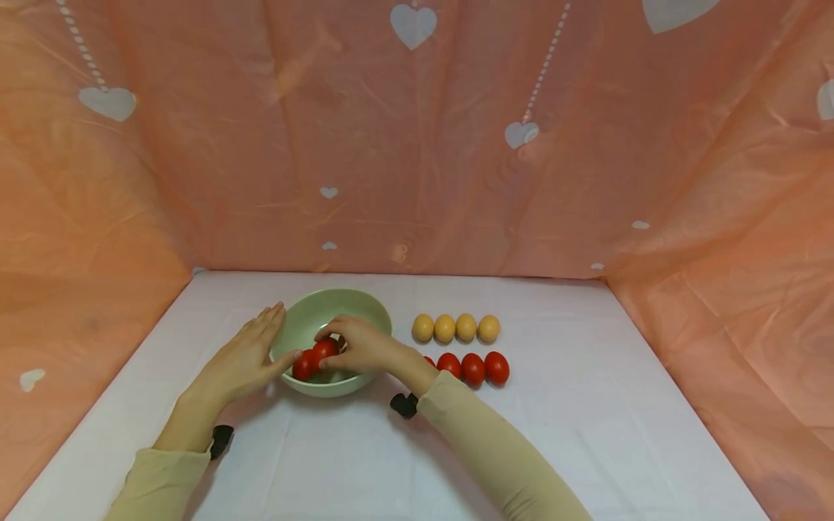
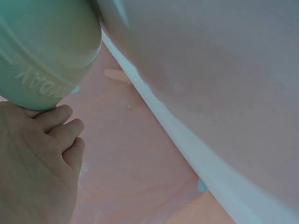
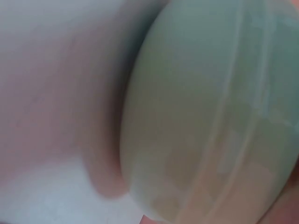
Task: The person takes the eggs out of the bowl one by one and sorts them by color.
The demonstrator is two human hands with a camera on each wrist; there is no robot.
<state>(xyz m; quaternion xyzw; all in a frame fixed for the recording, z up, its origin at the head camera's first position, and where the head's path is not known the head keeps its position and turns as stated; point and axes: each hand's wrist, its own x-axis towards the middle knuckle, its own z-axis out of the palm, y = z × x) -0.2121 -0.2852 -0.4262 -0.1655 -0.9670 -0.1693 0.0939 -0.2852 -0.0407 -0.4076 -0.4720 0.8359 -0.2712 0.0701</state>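
A light green bowl stands on the white-covered table, with a red tomato lying in its left side. Reaching into the bowl from the right, my right hand grips a second tomato between thumb and fingers. My left hand rests with fairly straight fingers along the bowl's left outer side, its thumb over the rim beside the first tomato. In the left wrist view, fingertips touch the bowl's outer wall, which bears raised letters. The right wrist view shows mostly the bowl's outside.
Right of the bowl, several yellow eggs form a row. Nearer me is a row of red tomatoes, partly covered by my right forearm. A pink-orange curtain with hearts encloses the table at back and sides.
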